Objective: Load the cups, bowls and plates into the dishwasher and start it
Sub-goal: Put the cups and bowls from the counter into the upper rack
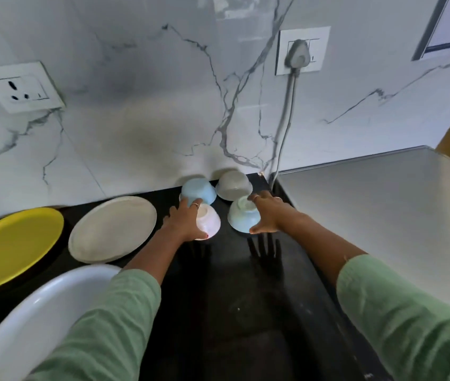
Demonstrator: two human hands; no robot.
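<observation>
While four upturned bowls sat clustered at the back of the black counter (pixel 218 298), both hands were reaching over the nearer pair. The left hand (pixel 188 218) lay spread over the pinkish-white bowl (pixel 209 224), thumb at its near rim; the right hand (pixel 266 213) spanned the pale green-blue bowl (pixel 241 218), fingers splayed wide across it. Neither grasp looked closed, so whether either bowl was truly held could not be told. Behind them stood a light blue bowl (pixel 200 189) and a grey bowl (pixel 233 185), against the marble wall.

This read as the gathering step, with loading not yet begun. Next, the fingers would need to curl round each bowl's sides and lift.

Leftward lay an off-white plate (pixel 112 229), a yellow plate (pixel 12 248), and a white dish (pixel 39 312) cut off by the frame. No cups showed. The steel-topped appliance (pixel 369 215) on the right might be the dishwasher, though its front was out of view.
</observation>
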